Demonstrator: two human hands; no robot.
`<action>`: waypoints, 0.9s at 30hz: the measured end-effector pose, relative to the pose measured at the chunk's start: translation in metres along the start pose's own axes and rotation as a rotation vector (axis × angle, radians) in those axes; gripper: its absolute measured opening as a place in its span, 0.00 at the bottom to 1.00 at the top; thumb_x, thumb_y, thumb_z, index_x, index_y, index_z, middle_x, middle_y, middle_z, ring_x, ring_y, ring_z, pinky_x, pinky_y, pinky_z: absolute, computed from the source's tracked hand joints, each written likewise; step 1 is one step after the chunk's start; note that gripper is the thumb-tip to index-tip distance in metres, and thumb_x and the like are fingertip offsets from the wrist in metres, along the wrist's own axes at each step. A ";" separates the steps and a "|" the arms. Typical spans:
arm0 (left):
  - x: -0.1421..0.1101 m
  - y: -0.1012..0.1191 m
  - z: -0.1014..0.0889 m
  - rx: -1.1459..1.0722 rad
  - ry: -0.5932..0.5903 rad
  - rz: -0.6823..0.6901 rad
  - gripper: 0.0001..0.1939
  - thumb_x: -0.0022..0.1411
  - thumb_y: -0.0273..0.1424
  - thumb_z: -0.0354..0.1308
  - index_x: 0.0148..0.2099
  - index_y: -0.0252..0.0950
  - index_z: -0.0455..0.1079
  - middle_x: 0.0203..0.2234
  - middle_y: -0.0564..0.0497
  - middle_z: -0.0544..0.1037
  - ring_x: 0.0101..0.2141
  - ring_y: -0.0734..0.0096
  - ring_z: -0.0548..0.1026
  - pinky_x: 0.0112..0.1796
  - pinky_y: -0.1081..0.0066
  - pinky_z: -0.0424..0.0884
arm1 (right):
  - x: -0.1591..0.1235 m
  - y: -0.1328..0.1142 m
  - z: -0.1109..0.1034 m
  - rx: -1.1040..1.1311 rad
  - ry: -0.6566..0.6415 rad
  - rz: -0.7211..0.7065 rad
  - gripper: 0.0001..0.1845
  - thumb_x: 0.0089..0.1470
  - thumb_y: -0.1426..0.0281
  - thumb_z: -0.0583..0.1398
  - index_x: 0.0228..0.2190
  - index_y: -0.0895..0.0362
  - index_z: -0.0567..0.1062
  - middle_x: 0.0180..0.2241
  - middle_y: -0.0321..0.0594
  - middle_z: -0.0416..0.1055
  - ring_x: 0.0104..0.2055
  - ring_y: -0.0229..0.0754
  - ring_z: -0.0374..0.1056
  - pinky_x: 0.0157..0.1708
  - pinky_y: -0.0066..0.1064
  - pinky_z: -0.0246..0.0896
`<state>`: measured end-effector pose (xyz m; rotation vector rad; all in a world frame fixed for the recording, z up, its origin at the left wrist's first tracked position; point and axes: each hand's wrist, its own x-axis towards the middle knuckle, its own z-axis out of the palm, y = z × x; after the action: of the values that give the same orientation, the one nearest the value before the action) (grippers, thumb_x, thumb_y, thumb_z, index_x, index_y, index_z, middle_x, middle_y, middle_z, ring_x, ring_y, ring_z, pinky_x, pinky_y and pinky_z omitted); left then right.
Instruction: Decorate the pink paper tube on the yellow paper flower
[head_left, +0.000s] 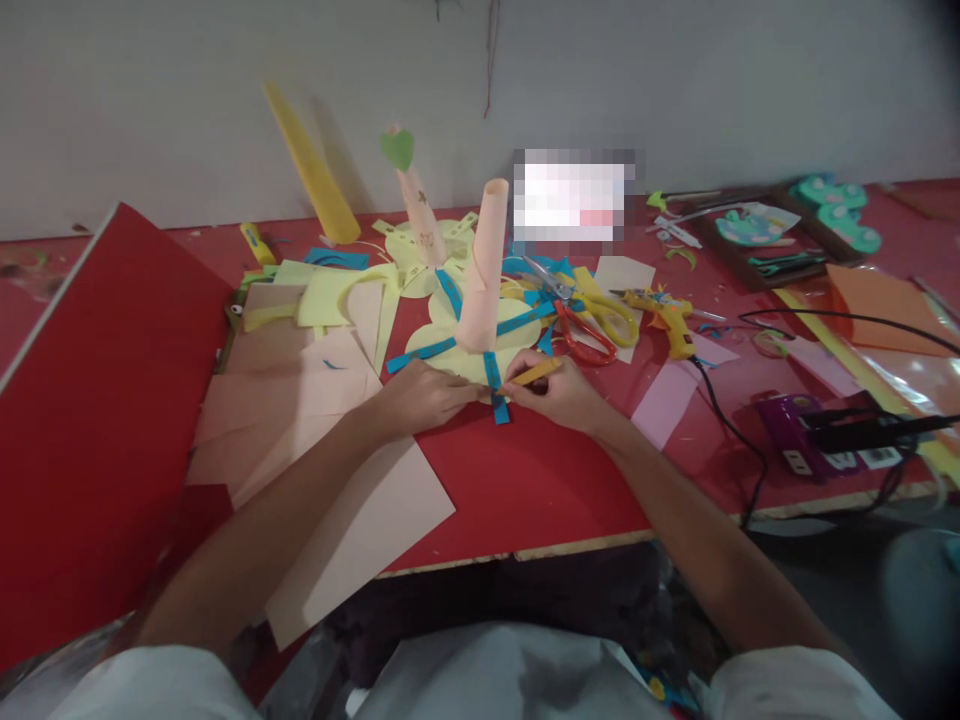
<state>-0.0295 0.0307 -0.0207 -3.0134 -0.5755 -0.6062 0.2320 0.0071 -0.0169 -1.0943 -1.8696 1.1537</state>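
My right hand (559,395) is closed round a slim yellow pencil (538,373), its tip down at a blue paper strip (491,370). That strip lies over the front edge of a pale yellow flower-shaped paper base (442,375). From the other side, my left hand (424,395) grips the base's front edge, fingertips beside the strip. A rolled peach paper tube (484,270) stands upright on the base, with more blue strips spreading out from its foot. Behind it is a second tube (424,220) with drawn marks and a green heart (397,149) on top.
Red-handled scissors (585,335), yellow-handled scissors (611,310) and a yellow glue gun (675,325) lie to the right, near a purple power strip (802,435) with cables. Peach sheets (360,530) and a red board (97,430) are left. A yellow cone (315,170) leans on the wall.
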 end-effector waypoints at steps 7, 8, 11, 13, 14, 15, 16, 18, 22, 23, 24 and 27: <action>0.000 0.000 -0.001 -0.028 -0.007 0.002 0.20 0.72 0.22 0.48 0.58 0.40 0.74 0.34 0.52 0.85 0.31 0.76 0.81 0.30 0.77 0.65 | -0.001 0.000 0.000 -0.009 0.028 -0.009 0.08 0.57 0.65 0.63 0.30 0.55 0.71 0.23 0.30 0.66 0.23 0.32 0.55 0.23 0.28 0.48; 0.000 0.000 -0.001 -0.023 -0.015 0.000 0.20 0.72 0.22 0.47 0.58 0.40 0.74 0.32 0.52 0.84 0.31 0.76 0.80 0.30 0.77 0.65 | -0.001 0.000 0.000 -0.015 0.017 -0.010 0.08 0.56 0.65 0.64 0.29 0.55 0.71 0.23 0.30 0.66 0.23 0.32 0.55 0.23 0.28 0.47; 0.000 -0.001 -0.001 0.011 -0.032 -0.002 0.20 0.72 0.22 0.47 0.58 0.40 0.74 0.28 0.53 0.82 0.28 0.76 0.79 0.28 0.77 0.64 | -0.002 -0.001 0.000 -0.027 -0.019 -0.008 0.07 0.55 0.66 0.64 0.29 0.55 0.72 0.22 0.30 0.65 0.23 0.33 0.56 0.23 0.28 0.48; 0.000 -0.001 -0.001 0.022 -0.032 0.000 0.20 0.72 0.22 0.47 0.58 0.40 0.74 0.28 0.54 0.82 0.28 0.77 0.79 0.28 0.77 0.64 | -0.002 -0.001 0.000 -0.027 -0.021 -0.009 0.08 0.55 0.66 0.64 0.29 0.55 0.72 0.23 0.30 0.66 0.23 0.33 0.57 0.23 0.28 0.49; 0.000 -0.001 -0.001 0.018 -0.032 0.001 0.20 0.72 0.22 0.47 0.58 0.41 0.73 0.28 0.54 0.82 0.28 0.77 0.79 0.29 0.77 0.64 | -0.002 -0.001 0.000 -0.023 -0.016 -0.015 0.08 0.56 0.65 0.64 0.30 0.55 0.72 0.24 0.31 0.66 0.24 0.33 0.58 0.24 0.28 0.50; -0.001 -0.001 -0.001 0.011 -0.032 0.001 0.20 0.72 0.22 0.47 0.59 0.41 0.73 0.29 0.54 0.82 0.28 0.77 0.79 0.30 0.77 0.65 | -0.001 -0.001 0.000 -0.018 -0.009 -0.021 0.08 0.57 0.64 0.64 0.30 0.55 0.72 0.25 0.31 0.67 0.24 0.34 0.59 0.24 0.29 0.51; -0.001 -0.001 -0.001 0.001 -0.033 -0.002 0.21 0.72 0.22 0.47 0.59 0.42 0.73 0.29 0.54 0.82 0.28 0.77 0.79 0.31 0.77 0.66 | -0.001 -0.002 0.000 -0.014 0.000 -0.027 0.09 0.58 0.63 0.64 0.31 0.55 0.72 0.25 0.32 0.68 0.25 0.34 0.59 0.25 0.29 0.51; -0.001 0.000 -0.001 -0.017 -0.030 -0.014 0.21 0.72 0.23 0.47 0.58 0.43 0.74 0.29 0.54 0.82 0.29 0.78 0.79 0.33 0.77 0.68 | 0.000 -0.003 0.000 -0.008 0.016 -0.038 0.10 0.60 0.62 0.63 0.31 0.55 0.71 0.26 0.32 0.68 0.25 0.34 0.60 0.25 0.29 0.52; 0.000 0.000 -0.002 -0.018 -0.037 -0.017 0.21 0.72 0.23 0.46 0.59 0.43 0.73 0.29 0.54 0.82 0.29 0.77 0.79 0.32 0.77 0.67 | 0.000 -0.004 -0.001 -0.010 0.018 -0.043 0.10 0.60 0.63 0.63 0.30 0.54 0.71 0.24 0.31 0.67 0.24 0.34 0.58 0.24 0.29 0.51; 0.000 0.000 -0.002 -0.011 -0.041 -0.012 0.21 0.72 0.23 0.46 0.59 0.43 0.73 0.29 0.54 0.82 0.29 0.77 0.79 0.31 0.78 0.66 | -0.001 -0.003 -0.001 -0.010 0.013 -0.038 0.09 0.59 0.64 0.63 0.30 0.54 0.71 0.24 0.31 0.66 0.23 0.33 0.57 0.24 0.29 0.50; 0.000 0.000 -0.002 -0.005 -0.044 -0.009 0.21 0.72 0.22 0.46 0.59 0.42 0.73 0.29 0.54 0.82 0.29 0.77 0.79 0.30 0.78 0.65 | -0.002 -0.002 -0.001 -0.011 0.008 -0.031 0.09 0.58 0.65 0.63 0.29 0.54 0.70 0.23 0.30 0.65 0.23 0.33 0.57 0.24 0.29 0.50; 0.001 -0.001 -0.002 -0.005 -0.031 0.004 0.21 0.72 0.22 0.46 0.58 0.42 0.73 0.28 0.54 0.82 0.29 0.78 0.79 0.28 0.78 0.65 | -0.003 0.000 -0.001 -0.016 -0.005 -0.008 0.09 0.56 0.66 0.63 0.28 0.54 0.70 0.22 0.30 0.64 0.22 0.33 0.56 0.23 0.29 0.49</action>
<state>-0.0298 0.0313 -0.0186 -3.0328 -0.5700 -0.5624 0.2343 0.0052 -0.0169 -1.0929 -1.8884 1.1403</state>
